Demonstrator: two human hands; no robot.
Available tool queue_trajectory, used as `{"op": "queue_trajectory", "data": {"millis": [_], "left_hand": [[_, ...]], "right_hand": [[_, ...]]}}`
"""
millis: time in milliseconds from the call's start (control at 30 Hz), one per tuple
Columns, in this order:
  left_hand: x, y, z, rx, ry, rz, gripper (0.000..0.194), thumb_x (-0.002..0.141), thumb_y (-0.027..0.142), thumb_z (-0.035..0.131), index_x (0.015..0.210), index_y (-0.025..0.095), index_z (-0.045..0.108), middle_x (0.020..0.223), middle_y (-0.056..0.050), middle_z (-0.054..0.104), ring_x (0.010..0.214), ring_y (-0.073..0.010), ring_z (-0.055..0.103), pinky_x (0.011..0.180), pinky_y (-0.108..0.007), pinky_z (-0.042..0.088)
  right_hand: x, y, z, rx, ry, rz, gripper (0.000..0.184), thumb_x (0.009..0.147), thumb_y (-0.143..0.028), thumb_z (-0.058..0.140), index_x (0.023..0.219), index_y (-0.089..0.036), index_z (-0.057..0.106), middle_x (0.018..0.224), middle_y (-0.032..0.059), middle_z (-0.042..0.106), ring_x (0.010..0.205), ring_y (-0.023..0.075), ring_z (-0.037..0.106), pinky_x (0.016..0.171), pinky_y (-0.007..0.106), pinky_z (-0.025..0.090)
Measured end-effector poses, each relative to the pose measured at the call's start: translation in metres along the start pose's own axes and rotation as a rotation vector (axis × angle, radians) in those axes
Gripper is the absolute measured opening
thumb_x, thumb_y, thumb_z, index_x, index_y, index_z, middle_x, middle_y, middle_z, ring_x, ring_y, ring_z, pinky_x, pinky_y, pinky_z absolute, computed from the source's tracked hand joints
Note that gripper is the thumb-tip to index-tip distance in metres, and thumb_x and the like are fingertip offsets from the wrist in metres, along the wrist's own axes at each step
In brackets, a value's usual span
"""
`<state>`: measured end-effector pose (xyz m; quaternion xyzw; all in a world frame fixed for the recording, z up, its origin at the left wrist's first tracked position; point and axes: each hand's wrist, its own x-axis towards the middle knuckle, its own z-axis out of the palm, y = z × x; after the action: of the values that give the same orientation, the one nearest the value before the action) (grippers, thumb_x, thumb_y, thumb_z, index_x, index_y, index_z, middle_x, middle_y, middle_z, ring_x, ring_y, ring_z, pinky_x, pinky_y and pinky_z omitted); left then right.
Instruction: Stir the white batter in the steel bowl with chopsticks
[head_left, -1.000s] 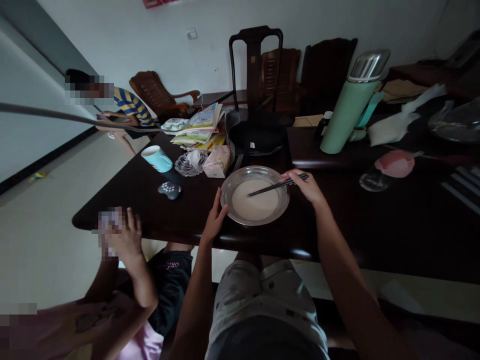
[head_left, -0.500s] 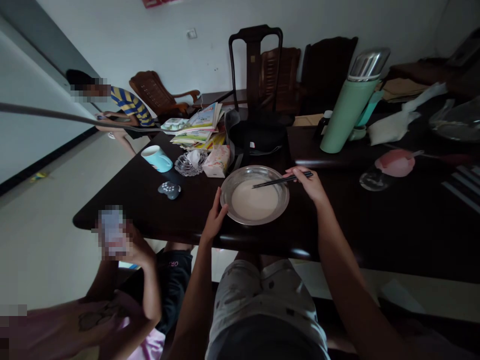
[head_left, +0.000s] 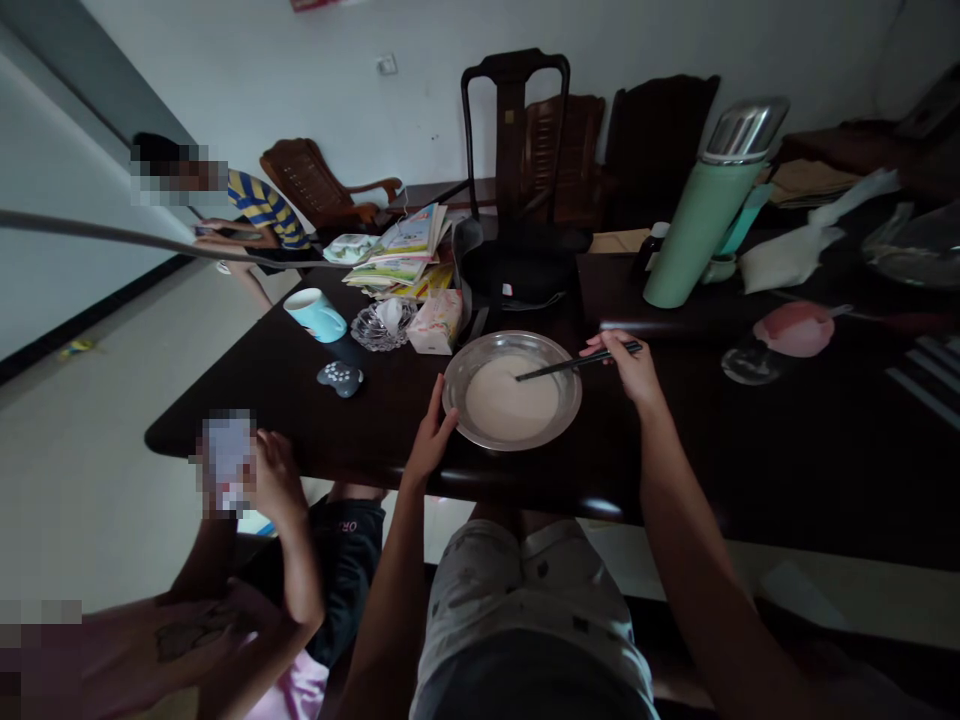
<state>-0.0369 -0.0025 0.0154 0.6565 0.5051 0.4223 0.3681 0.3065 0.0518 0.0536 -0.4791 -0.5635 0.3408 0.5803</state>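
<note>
A wide metal bowl (head_left: 457,425) rests on the dark table near its front edge. Pale, cream-coloured liquid (head_left: 510,405) covers its bottom. My left hand (head_left: 433,435) is closed on the bowl's left side, thumb at the rim and fingers along the outer wall. Above the right rim, my right hand (head_left: 628,365) pinches dark chopsticks (head_left: 559,367). They slant down to the left, and their tips are in the liquid.
Behind the bowl are a tissue box (head_left: 436,322), a glass dish (head_left: 381,326) and a black bag (head_left: 517,270). A blue mug (head_left: 311,312) stands left; a green thermos (head_left: 701,220) and pink-topped container (head_left: 795,330) are right. A person (head_left: 277,490) with a phone sits at left.
My right hand has shifted slightly right, and the chopstick tips have moved right through the liquid. The left hand and bowl stay put. The neighbour's raised hand has lowered to the phone.
</note>
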Motion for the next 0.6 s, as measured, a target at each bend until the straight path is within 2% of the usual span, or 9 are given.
{"op": "queue_trajectory", "data": {"millis": [167,233,333,433,533,600], "left_hand": [[0.0,0.0008,-0.0006,-0.013,0.005,0.009,0.077,0.091,0.058,0.047,0.156,0.025,0.02,0.163,-0.005,0.017,0.149,-0.0242,0.014,0.122,-0.04,0.012],[0.0001,0.0015,-0.0006,-0.019,0.006,0.007,0.078,0.091,0.058,0.048,0.156,0.025,0.02,0.162,-0.005,0.017,0.15,-0.024,0.013,0.122,-0.041,0.012],[0.0004,0.0025,-0.0005,-0.021,0.007,0.003,0.078,0.091,0.059,0.048,0.156,0.025,0.021,0.162,-0.005,0.017,0.15,-0.0238,0.013,0.122,-0.04,0.012],[0.0002,0.0038,-0.0005,-0.017,0.006,0.001,0.078,0.091,0.059,0.048,0.156,0.025,0.021,0.163,-0.004,0.017,0.15,-0.0242,0.013,0.122,-0.04,0.013],[-0.0004,0.0053,-0.0007,-0.01,0.006,-0.002,0.078,0.091,0.059,0.047,0.156,0.025,0.021,0.162,-0.005,0.016,0.15,-0.0247,0.013,0.122,-0.041,0.014],[-0.0007,0.0065,-0.0007,-0.009,0.007,-0.005,0.079,0.091,0.06,0.047,0.156,0.024,0.021,0.162,-0.005,0.017,0.15,-0.0247,0.013,0.122,-0.041,0.014]], "right_hand": [[-0.0013,0.0001,0.004,0.019,-0.172,0.01,0.035,0.087,-0.053,0.058,0.09,-0.022,0.073,0.08,0.0047,0.078,0.08,0.0203,0.071,0.066,0.029,0.048],[-0.0011,-0.0009,0.0031,0.002,-0.134,0.003,0.035,0.087,-0.054,0.058,0.091,-0.022,0.073,0.083,0.0046,0.078,0.083,0.0209,0.071,0.068,0.03,0.048],[-0.0006,-0.0024,-0.0006,-0.017,-0.018,0.002,0.038,0.088,-0.055,0.055,0.085,-0.021,0.072,0.076,0.0048,0.077,0.076,0.0203,0.07,0.065,0.03,0.047],[-0.0014,-0.0037,0.0014,0.006,-0.089,0.016,0.04,0.087,-0.057,0.055,0.083,-0.021,0.072,0.071,0.0045,0.076,0.072,0.02,0.07,0.065,0.03,0.048],[-0.0024,-0.0044,0.007,0.036,-0.195,0.014,0.037,0.085,-0.057,0.06,0.088,-0.022,0.072,0.08,0.004,0.077,0.081,0.0214,0.071,0.075,0.033,0.051],[-0.0022,-0.004,0.0071,0.026,-0.166,0.006,0.036,0.084,-0.057,0.061,0.089,-0.023,0.072,0.083,0.0039,0.078,0.085,0.0221,0.071,0.076,0.033,0.051]]}}
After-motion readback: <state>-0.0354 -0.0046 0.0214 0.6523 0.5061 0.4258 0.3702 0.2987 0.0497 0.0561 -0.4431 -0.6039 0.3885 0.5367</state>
